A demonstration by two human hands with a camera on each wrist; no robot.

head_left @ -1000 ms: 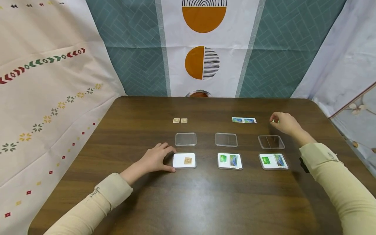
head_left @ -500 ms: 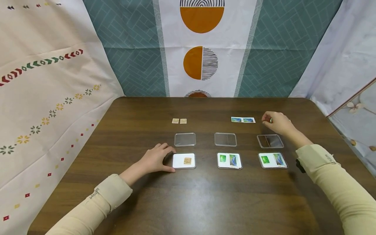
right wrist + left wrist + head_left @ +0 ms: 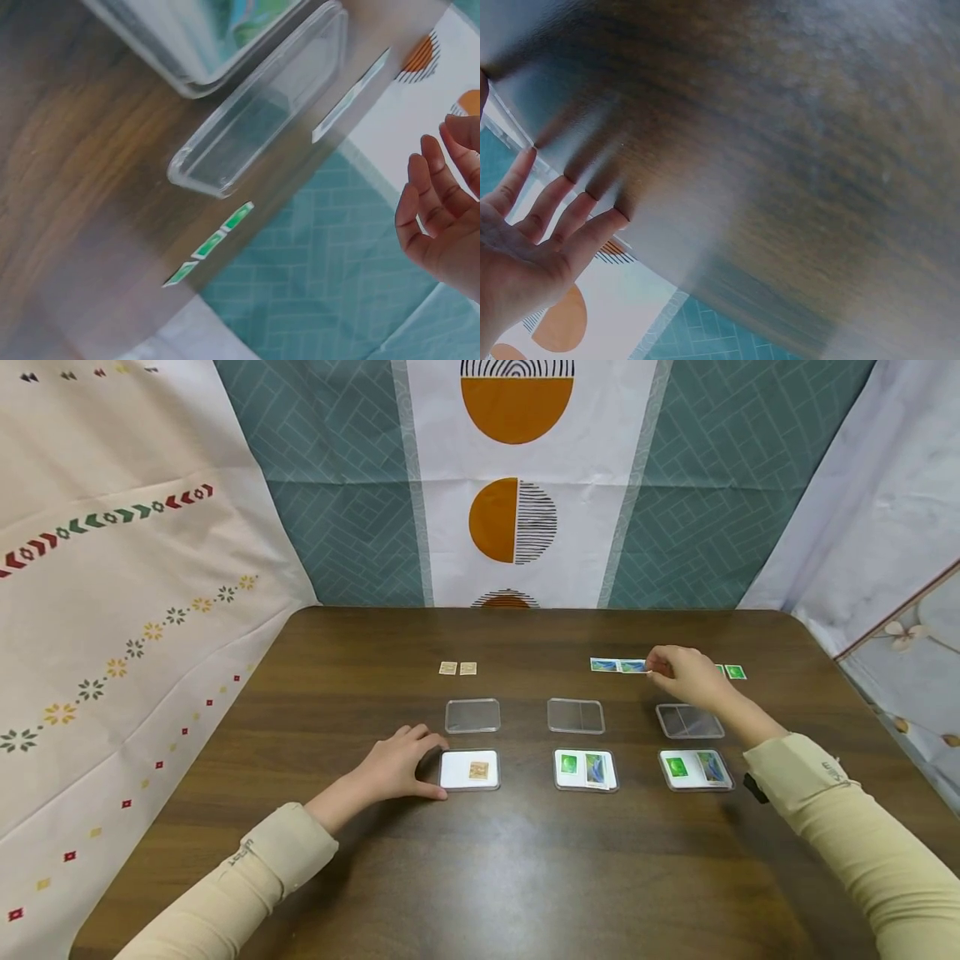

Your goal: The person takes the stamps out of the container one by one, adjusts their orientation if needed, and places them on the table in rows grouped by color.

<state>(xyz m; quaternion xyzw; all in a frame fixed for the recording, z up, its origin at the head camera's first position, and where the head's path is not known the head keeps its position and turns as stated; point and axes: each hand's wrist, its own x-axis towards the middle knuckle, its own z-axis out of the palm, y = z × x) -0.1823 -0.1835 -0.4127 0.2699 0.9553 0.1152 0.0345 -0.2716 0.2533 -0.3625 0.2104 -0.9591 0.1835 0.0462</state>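
Centre, the left hand [image 3: 397,767], fingers spread, touches the clear-edged stamp case [image 3: 456,770]; upper right, the right hand [image 3: 688,677], loosely curled, has moved from the green stamps [image 3: 736,672] to the blue stamps [image 3: 603,665].

Left fingers [image 3: 431,744] obstruct leftmost case [image 3: 456,770]; right side free

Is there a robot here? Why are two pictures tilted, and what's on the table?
No robot, just a person's two bare hands. A camera on the head looks down at the table; the tilted ones come from wrist cameras, turning with the hands. The table holds three white-backed cases, three clear plastic pieces, maybe lids, and small tan, blue and green cards. The left hand rests by the left case; the right hand is by the blue cards. Nothing looks held.
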